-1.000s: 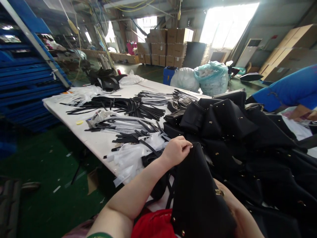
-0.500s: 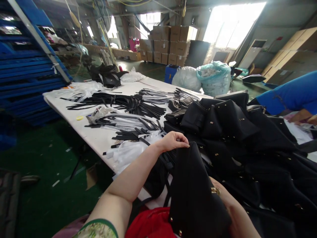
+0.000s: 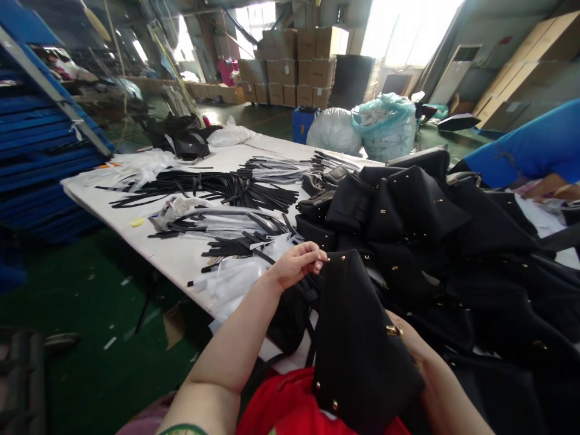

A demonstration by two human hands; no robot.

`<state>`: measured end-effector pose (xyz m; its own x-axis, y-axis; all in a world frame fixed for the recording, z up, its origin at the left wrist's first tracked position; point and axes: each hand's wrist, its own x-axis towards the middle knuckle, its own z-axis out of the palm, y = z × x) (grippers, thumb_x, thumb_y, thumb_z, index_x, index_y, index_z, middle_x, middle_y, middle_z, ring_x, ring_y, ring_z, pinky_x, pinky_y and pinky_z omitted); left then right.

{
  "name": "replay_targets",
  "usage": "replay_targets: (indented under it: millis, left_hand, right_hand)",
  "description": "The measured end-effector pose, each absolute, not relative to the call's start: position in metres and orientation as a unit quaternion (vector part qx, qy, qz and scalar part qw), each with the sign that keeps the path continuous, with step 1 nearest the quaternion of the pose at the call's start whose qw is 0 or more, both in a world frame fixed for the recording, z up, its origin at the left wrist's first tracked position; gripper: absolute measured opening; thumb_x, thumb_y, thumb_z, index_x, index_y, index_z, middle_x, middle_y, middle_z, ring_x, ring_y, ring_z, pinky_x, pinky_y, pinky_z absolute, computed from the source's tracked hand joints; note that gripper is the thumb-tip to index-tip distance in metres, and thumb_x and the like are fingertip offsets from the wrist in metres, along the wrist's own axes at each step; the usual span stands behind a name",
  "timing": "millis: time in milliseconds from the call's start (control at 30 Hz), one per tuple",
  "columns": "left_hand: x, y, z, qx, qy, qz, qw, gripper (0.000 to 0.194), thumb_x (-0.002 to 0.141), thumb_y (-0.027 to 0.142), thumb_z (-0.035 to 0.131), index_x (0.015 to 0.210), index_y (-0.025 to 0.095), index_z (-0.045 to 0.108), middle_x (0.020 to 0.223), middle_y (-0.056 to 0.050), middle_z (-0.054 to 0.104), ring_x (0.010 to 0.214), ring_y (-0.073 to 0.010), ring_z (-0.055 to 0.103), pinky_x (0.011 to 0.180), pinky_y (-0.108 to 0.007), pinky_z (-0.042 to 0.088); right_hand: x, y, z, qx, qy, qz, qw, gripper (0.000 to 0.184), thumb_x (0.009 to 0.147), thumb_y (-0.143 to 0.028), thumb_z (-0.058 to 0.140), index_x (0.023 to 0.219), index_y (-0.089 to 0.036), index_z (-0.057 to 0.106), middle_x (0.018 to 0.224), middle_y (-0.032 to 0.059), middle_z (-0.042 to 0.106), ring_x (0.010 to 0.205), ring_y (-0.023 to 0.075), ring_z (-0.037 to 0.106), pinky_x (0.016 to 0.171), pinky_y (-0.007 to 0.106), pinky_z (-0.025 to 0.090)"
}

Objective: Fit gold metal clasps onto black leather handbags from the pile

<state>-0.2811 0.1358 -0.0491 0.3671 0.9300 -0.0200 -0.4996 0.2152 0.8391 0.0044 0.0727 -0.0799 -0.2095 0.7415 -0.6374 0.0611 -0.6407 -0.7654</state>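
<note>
A black, smooth-sided bag with gold-coloured metal fittings is being held at a tilt at the lower centre of the frame, above a red cloth. At its upper left corner, beside a small gold stud, the fingers of the left hand are being pinched together; whether any of the bag is being caught between their tips cannot be told. The bag is being steadied at its right side by the right hand, whose fingers are being hidden behind it, so their grip cannot be told. The bag's inside is being kept from view.

A heap of similar black bags with gold-coloured fittings is being supported across the right of the frame. On the white table, left of centre, bundles of long, flat black straps are being laid out beside crumpled translucent white plastic.

At the upper centre, a rounded translucent white sack is being filled out by pale contents, and an open turquoise plastic sack is being bulged by whitish material. Behind them, brown cardboard boxes are being stacked, their contents hidden.
</note>
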Motion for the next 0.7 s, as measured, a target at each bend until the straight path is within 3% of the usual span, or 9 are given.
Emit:
replay_targets:
  millis: [167,300,367,467,600,700]
  left_hand:
    - [-0.299,0.112,-0.075,0.324,0.328,0.502,0.732,0.026,0.073,0.028,0.077,0.083,0.014,0.058,0.073,0.001,0.056,0.056,-0.0061,0.050,0.052,-0.018,0.038]
    - [-0.312,0.092,-0.100,0.265,0.398,0.511,0.714,0.027,0.072,0.024,0.075,0.094,0.012,0.064,0.066,0.004,0.048,0.053,-0.0046,0.040,0.046,-0.016,0.029]
    - [-0.316,0.082,-0.110,0.245,0.441,0.509,0.698,0.027,0.070,0.024,0.076,0.091,0.010,0.066,0.065,0.003,0.047,0.053,-0.0044,0.039,0.045,-0.016,0.028]
    - [-0.318,0.067,-0.118,0.215,0.491,0.486,0.690,0.033,0.063,0.026,0.083,0.088,0.010,0.070,0.067,0.001,0.053,0.056,-0.0055,0.045,0.047,-0.015,0.035]
    - [-0.318,0.055,-0.127,0.161,0.532,0.464,0.689,0.043,0.050,0.027,0.091,0.086,0.014,0.072,0.070,-0.001,0.061,0.061,-0.0078,0.055,0.058,-0.017,0.050]
    - [-0.321,0.057,-0.136,0.117,0.568,0.456,0.675,0.049,0.035,0.027,0.094,0.077,0.016,0.072,0.070,-0.003,0.064,0.057,-0.0091,0.057,0.053,-0.017,0.050]
  right_hand:
    - [0.006,0.082,-0.086,-0.613,-0.280,0.687,0.272,0.028,0.068,-0.043,0.076,0.079,-0.020,0.066,0.078,0.0055,0.074,0.077,0.0259,0.070,0.070,0.035,0.057]
    - [-0.003,0.088,-0.078,-0.574,-0.225,0.726,0.305,0.049,0.073,-0.061,0.067,0.094,-0.017,0.068,0.087,0.0099,0.075,0.084,0.0291,0.071,0.080,0.041,0.058]
    - [-0.007,0.090,-0.074,-0.556,-0.239,0.721,0.338,0.050,0.070,-0.058,0.072,0.099,-0.017,0.068,0.091,0.0090,0.075,0.085,0.0288,0.071,0.081,0.041,0.057]
    - [-0.008,0.095,-0.066,-0.561,-0.330,0.671,0.355,0.049,0.065,-0.046,0.081,0.103,-0.017,0.069,0.093,0.0080,0.075,0.082,0.0281,0.071,0.078,0.039,0.057]
    - [0.001,0.105,-0.052,-0.530,-0.435,0.638,0.351,0.052,0.066,-0.048,0.080,0.102,-0.012,0.071,0.093,0.0107,0.075,0.082,0.0282,0.070,0.077,0.039,0.057]
    - [0.018,0.116,-0.029,-0.511,-0.529,0.580,0.350,0.047,0.069,-0.049,0.077,0.098,-0.012,0.073,0.091,0.0095,0.075,0.085,0.0279,0.070,0.078,0.037,0.056]
